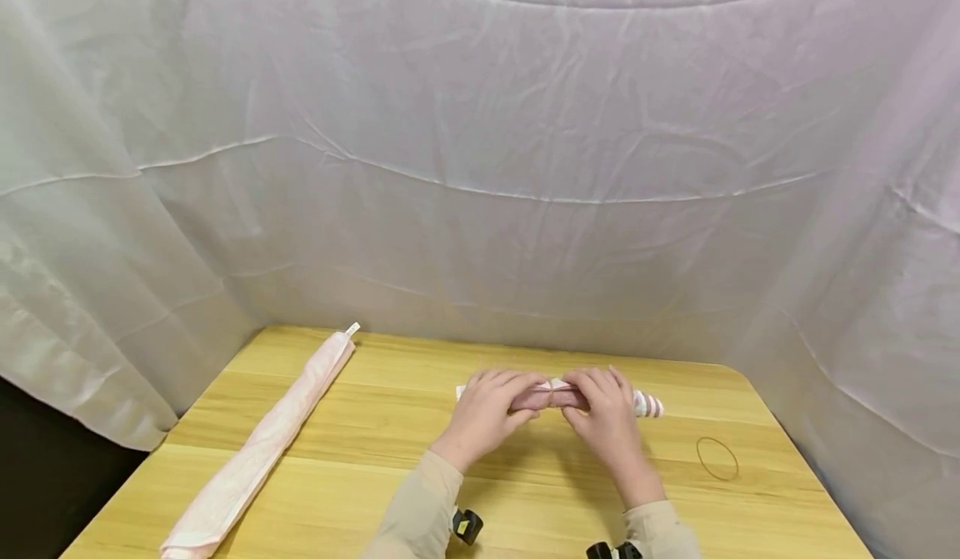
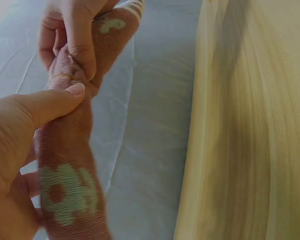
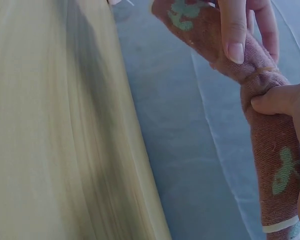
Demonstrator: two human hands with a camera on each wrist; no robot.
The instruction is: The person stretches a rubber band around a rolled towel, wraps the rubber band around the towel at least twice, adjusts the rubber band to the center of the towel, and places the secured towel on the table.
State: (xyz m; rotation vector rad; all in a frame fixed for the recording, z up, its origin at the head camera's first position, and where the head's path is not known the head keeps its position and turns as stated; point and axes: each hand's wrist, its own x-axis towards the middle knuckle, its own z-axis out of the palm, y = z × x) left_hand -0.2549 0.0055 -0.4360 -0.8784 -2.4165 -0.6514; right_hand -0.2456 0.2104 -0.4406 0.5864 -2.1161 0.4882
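Observation:
A rolled dusty-pink towel [image 1: 542, 397] with pale flower prints lies crosswise near the table's far edge, and its striped end [image 1: 649, 405] sticks out to the right. A thin rubber band [image 2: 60, 76] cinches its middle. My left hand [image 1: 501, 396] grips the roll's left half, thumb [image 2: 55, 101] pressed next to the band. My right hand [image 1: 600, 394] grips the right half, its thumb [image 3: 282, 98] also at the band [image 3: 262, 71]. In the right wrist view the left hand's fingers [image 3: 235, 35] curl over the roll [image 3: 275, 150].
A long pale pink rolled bundle [image 1: 264, 438] with a white tip lies diagonally on the left of the wooden table [image 1: 375, 492]. A loose rubber band [image 1: 717, 458] lies on the table to the right of my hands. White cloth [image 1: 525, 167] hangs all around the table.

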